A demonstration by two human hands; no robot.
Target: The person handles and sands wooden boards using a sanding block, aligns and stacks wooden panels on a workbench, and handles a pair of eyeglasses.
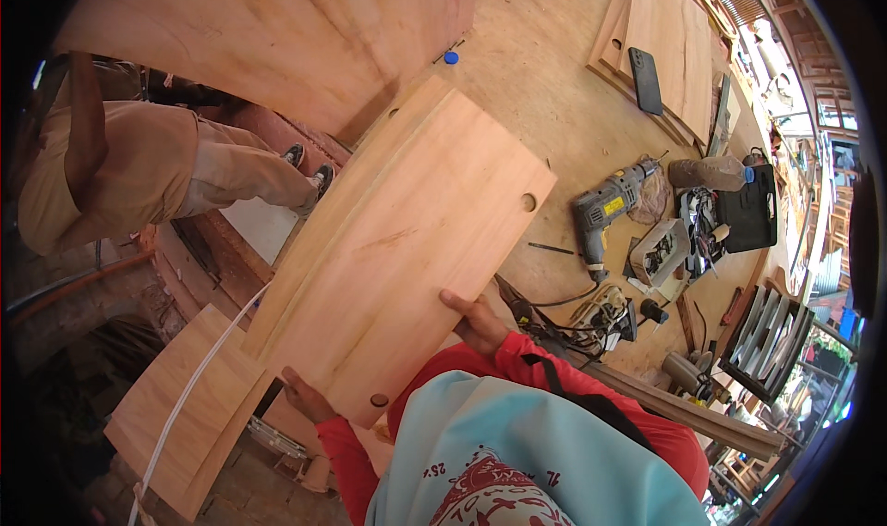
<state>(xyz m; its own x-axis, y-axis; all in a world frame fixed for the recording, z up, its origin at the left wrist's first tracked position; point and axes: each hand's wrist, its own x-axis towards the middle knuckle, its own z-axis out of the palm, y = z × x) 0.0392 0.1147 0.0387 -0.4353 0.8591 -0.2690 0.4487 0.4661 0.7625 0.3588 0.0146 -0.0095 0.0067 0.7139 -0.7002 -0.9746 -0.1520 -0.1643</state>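
In the head view, a long wooden panel (416,212) lies aslant across mid-frame, probably held at its near end to steady it. The right hand (479,325) clamps its edge, thumb on top (the other fingers are hidden); the left hand (309,397) is at the lower-left end, and I cannot tell whether its fingers close. Smooth, pinkish-tan grain runs lengthwise, with round recesses near two corners. Right of centre, a grey drill (610,210) rests on pale plywood (522,64), perhaps for easy reach.
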